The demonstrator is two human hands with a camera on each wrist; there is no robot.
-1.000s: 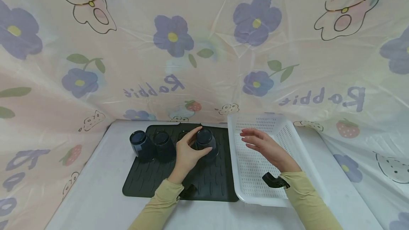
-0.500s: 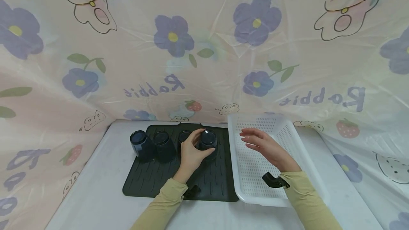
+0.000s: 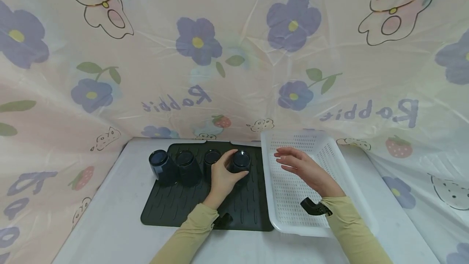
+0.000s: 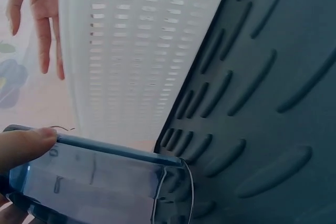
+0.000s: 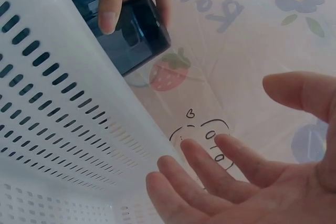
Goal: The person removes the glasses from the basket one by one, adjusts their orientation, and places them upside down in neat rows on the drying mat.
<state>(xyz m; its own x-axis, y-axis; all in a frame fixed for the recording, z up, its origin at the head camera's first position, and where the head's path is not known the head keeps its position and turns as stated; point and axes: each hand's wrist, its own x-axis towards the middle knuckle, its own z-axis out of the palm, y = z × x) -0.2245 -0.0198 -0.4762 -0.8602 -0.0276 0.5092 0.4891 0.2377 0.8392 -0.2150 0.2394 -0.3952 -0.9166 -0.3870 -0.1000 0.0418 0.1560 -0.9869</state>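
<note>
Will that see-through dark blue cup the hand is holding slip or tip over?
The see-through dark blue cup looks smooth and glossy, so probably a bit slippery. The left hand grips its side. Upside down on the ribbed black mat, its wide rim likely steadies it.

We see a pale grey table (image 3: pixel 110 223) walled in by a flowered plastic sheet (image 3: pixel 234 72). On it lies a dark ribbed mat (image 3: pixel 176 207), and just right of that, edges touching, a white slotted basket (image 3: pixel 293 199). One dark cup (image 3: pixel 161 167) sits at the mat's left edge (partly off it, it seems).
</note>
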